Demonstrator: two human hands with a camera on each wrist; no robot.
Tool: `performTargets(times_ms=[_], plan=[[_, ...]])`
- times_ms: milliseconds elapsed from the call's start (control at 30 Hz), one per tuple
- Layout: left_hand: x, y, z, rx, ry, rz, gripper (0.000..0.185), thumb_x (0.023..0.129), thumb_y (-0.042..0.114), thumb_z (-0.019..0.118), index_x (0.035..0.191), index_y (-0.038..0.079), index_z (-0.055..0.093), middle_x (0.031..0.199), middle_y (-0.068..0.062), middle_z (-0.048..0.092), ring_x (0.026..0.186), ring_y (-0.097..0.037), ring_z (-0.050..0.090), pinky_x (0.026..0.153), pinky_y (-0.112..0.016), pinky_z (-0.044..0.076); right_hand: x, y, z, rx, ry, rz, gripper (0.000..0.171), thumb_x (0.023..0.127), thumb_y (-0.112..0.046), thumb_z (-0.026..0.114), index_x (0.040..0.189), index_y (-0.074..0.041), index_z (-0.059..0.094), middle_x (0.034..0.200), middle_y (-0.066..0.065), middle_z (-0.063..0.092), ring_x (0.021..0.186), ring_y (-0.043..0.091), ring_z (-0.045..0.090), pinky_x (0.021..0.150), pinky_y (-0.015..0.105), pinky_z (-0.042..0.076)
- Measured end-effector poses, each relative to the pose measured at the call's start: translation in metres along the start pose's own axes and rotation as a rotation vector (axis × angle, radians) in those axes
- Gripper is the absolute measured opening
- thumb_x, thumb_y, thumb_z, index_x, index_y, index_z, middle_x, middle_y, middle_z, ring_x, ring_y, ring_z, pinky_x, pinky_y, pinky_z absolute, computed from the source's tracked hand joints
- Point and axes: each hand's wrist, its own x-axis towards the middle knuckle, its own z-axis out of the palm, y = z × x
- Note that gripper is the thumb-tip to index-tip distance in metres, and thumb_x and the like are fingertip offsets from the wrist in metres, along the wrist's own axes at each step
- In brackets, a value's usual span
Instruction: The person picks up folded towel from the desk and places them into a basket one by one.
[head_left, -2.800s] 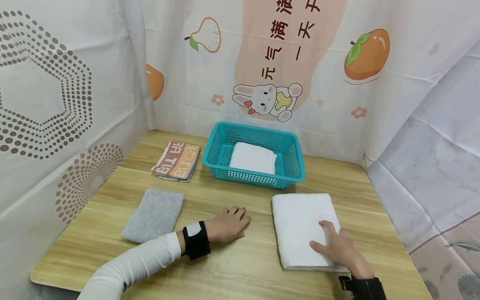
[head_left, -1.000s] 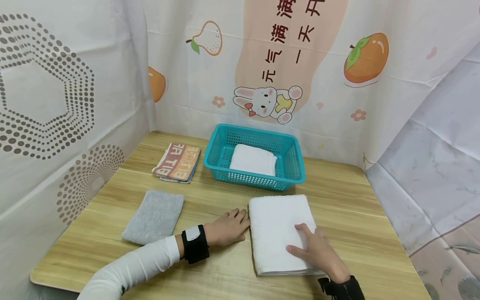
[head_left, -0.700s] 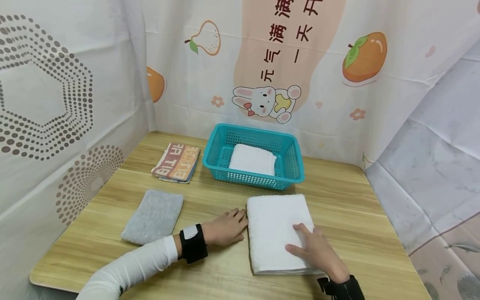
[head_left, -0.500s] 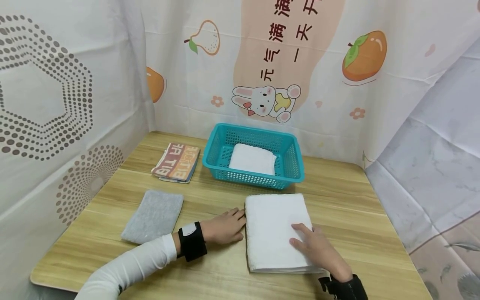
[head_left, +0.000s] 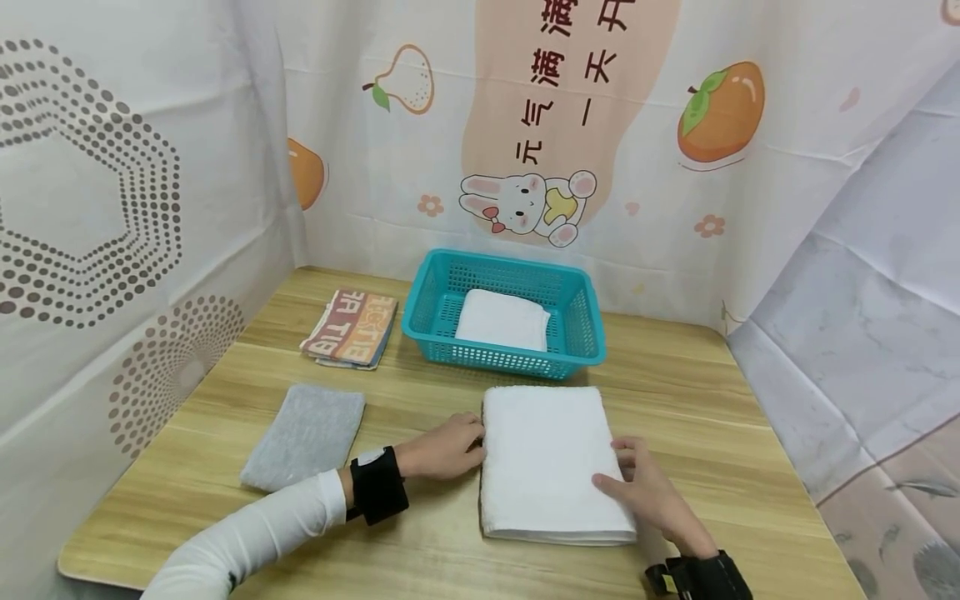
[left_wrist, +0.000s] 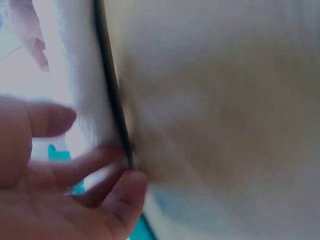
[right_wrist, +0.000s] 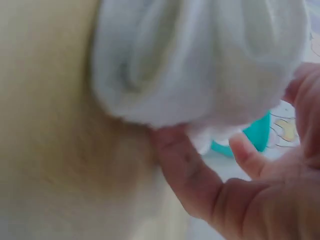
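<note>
At the near middle of the wooden table, the left hand lies low on the wood with its fingertips against the left edge of the folded white towel; the left wrist view, blurred, shows the fingers loosely spread and meeting the towel's lower edge where it sits on the tabletop. On the other side, the right hand rests at the towel's right edge near the front corner, thumb lying on top of the cloth, and the right wrist view shows a finger tucked under the thick folded layers, so the hand grips that edge. The towel lies flat between the two hands. Just behind it stands a teal basket holding a smaller folded white cloth. Left of the left forearm lies a grey cloth, and beyond that, beside the basket, a printed folded cloth.
</note>
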Motion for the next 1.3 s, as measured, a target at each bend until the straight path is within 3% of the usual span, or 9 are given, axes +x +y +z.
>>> performTargets(times_ms=[200, 333, 600, 767, 867, 933, 1033, 1100, 1300], plan=[[-0.003, -0.001, 0.008, -0.351, 0.066, -0.134, 0.011, 0.100, 0.010, 0.054, 0.105, 0.000, 0.056, 0.095, -0.006, 0.051, 0.074, -0.014, 0.047, 0.066, -0.026, 0.041, 0.004, 0.002, 0.003, 0.163, -0.027, 0.052, 0.095, 0.086, -0.017, 0.079, 0.152, 0.000, 0.014, 0.123, 0.034, 0.050, 0.103, 0.032, 0.061, 0.077, 0.040, 0.054], [-0.004, 0.001, 0.009, -0.490, 0.062, -0.188, 0.012, 0.099, 0.008, 0.055, 0.106, -0.001, 0.053, 0.089, -0.008, 0.055, 0.056, -0.014, 0.048, 0.053, -0.026, 0.042, 0.003, 0.002, 0.005, 0.236, -0.080, 0.060, 0.108, 0.084, -0.012, 0.080, 0.158, -0.009, 0.000, 0.125, 0.038, 0.049, 0.098, 0.031, 0.064, 0.076, 0.042, 0.055], [-0.004, 0.008, 0.005, -0.583, 0.063, -0.253, 0.021, 0.098, 0.005, 0.048, 0.116, -0.002, 0.041, 0.101, -0.015, 0.049, 0.057, -0.015, 0.042, 0.054, -0.030, 0.037, 0.005, 0.002, 0.011, 0.323, -0.186, -0.034, 0.118, 0.083, -0.011, 0.079, 0.160, -0.023, -0.010, 0.139, 0.043, 0.033, 0.114, 0.038, 0.055, 0.083, 0.045, 0.053], [-0.006, 0.009, 0.006, -0.615, 0.070, -0.255, 0.054, 0.092, -0.001, 0.049, 0.139, 0.000, 0.022, 0.106, -0.022, 0.053, 0.052, -0.017, 0.034, 0.053, -0.030, 0.033, 0.007, 0.003, 0.015, 0.318, -0.226, -0.090, 0.119, 0.084, -0.015, 0.079, 0.160, -0.023, -0.013, 0.152, 0.039, 0.015, 0.126, 0.045, 0.044, 0.094, 0.049, 0.048], [-0.005, 0.009, 0.006, -0.598, 0.060, -0.220, 0.074, 0.089, -0.004, 0.050, 0.149, 0.007, 0.010, 0.121, -0.030, 0.051, 0.067, -0.022, 0.046, 0.060, -0.032, 0.036, 0.007, 0.005, 0.017, 0.290, -0.241, -0.131, 0.116, 0.086, -0.017, 0.078, 0.160, -0.022, -0.012, 0.162, 0.028, -0.004, 0.137, 0.050, 0.031, 0.104, 0.055, 0.039], [-0.005, 0.008, 0.005, -0.554, 0.045, -0.190, 0.077, 0.088, -0.004, 0.050, 0.153, 0.009, 0.011, 0.136, -0.033, 0.043, 0.094, -0.026, 0.052, 0.075, -0.033, 0.042, 0.008, 0.006, 0.018, 0.273, -0.256, -0.160, 0.114, 0.087, -0.018, 0.077, 0.160, -0.022, -0.010, 0.164, 0.019, -0.014, 0.143, 0.049, 0.020, 0.109, 0.059, 0.031], [-0.005, 0.009, 0.003, -0.487, 0.013, -0.150, 0.074, 0.088, -0.005, 0.050, 0.154, 0.010, 0.021, 0.152, -0.025, 0.025, 0.126, -0.027, 0.036, 0.100, -0.040, 0.036, 0.008, 0.007, 0.019, 0.259, -0.276, -0.182, 0.109, 0.088, -0.019, 0.076, 0.161, -0.024, -0.005, 0.165, 0.013, -0.014, 0.148, 0.045, 0.007, 0.113, 0.064, 0.019], [-0.005, 0.009, 0.001, -0.449, -0.015, -0.143, 0.069, 0.088, -0.004, 0.050, 0.152, 0.012, 0.028, 0.150, -0.022, 0.029, 0.128, -0.026, 0.034, 0.108, -0.043, 0.029, 0.008, 0.006, 0.019, 0.255, -0.289, -0.182, 0.107, 0.088, -0.020, 0.076, 0.161, -0.026, -0.001, 0.166, 0.012, -0.012, 0.149, 0.043, 0.002, 0.113, 0.067, 0.012], [-0.006, 0.009, -0.001, -0.492, -0.079, -0.184, 0.059, 0.090, 0.000, 0.051, 0.146, 0.018, 0.039, 0.140, -0.017, 0.035, 0.119, -0.025, 0.034, 0.103, -0.043, 0.031, 0.008, 0.004, 0.021, 0.241, -0.318, -0.149, 0.100, 0.088, -0.022, 0.075, 0.161, -0.028, 0.007, 0.166, 0.013, -0.005, 0.148, 0.042, 0.006, 0.112, 0.072, 0.006]])
